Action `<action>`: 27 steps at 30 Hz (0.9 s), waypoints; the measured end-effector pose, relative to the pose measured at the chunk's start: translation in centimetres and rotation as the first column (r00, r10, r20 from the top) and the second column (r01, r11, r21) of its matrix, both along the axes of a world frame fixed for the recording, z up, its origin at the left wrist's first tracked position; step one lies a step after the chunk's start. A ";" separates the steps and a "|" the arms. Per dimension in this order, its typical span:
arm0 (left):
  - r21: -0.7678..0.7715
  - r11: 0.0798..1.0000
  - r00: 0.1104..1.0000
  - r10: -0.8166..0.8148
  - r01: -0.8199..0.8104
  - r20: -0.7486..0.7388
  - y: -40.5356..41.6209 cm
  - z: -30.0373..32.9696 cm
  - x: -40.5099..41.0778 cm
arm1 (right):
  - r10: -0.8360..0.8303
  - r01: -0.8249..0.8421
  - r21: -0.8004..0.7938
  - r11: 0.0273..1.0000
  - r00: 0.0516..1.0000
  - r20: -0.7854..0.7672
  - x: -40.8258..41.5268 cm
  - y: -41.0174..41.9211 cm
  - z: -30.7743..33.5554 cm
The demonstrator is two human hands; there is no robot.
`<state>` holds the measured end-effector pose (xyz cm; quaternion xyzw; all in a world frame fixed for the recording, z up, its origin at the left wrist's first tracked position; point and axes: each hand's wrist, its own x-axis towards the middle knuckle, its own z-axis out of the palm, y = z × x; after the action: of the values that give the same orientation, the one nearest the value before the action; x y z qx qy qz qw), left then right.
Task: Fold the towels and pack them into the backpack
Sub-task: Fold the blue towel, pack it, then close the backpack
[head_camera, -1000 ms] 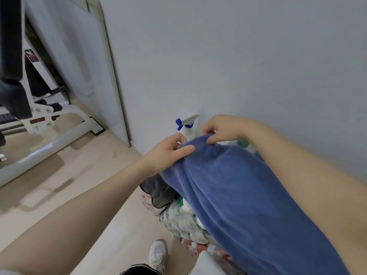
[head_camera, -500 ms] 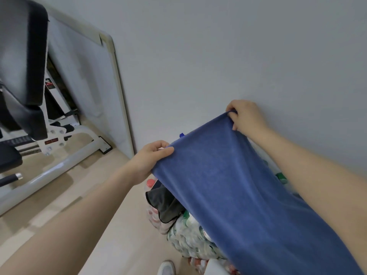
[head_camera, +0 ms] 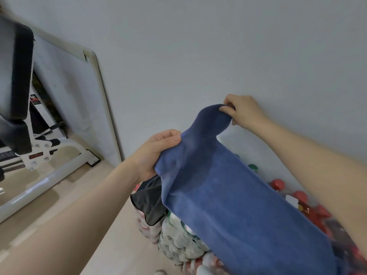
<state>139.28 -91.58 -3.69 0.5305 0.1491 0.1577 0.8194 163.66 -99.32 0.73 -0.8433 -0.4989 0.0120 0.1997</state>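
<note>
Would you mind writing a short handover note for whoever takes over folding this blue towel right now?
Left hand: grips the blue towel at its near top edge.
Right hand: pinches the far top corner, raised near the wall.
The towel hangs in the air between both hands, over shrink-wrapped bottle packs; a black cloth lies below the left hand.
Done: towel picked up, held by its top edge.
Left: fold it, then pack it. No backpack is in view.
</note>
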 end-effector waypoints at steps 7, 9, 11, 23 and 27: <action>0.142 0.941 0.951 -0.300 0.308 -0.078 -10.1 1.3 2.8 | -0.123 0.175 0.155 0.972 0.948 -0.295 0.8 -13.5 0.1; 0.164 0.906 0.920 -0.380 0.391 -0.092 -12.8 1.7 3.5 | -0.168 0.262 0.196 0.945 0.903 -0.396 1.0 -16.9 -0.4; 0.187 0.847 0.868 -0.488 0.497 -0.097 -15.2 1.9 3.8 | -0.193 0.316 0.212 0.925 0.870 -0.454 1.1 -20.1 -0.7; 0.178 0.274 0.326 -0.759 0.945 -0.564 -25.5 -3.7 5.5 | -0.516 0.382 -0.367 0.848 0.752 -0.411 0.2 -32.7 -6.0; 0.279 0.196 0.339 -0.624 0.940 -0.704 -26.4 -5.2 6.8 | -0.509 0.355 -0.409 0.841 0.776 -0.373 -0.1 -33.8 -7.6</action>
<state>146.09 -117.95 -8.85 0.7936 -0.0401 -0.3842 0.4701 163.56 -133.12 -6.89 -0.9281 -0.2173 0.2476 0.1735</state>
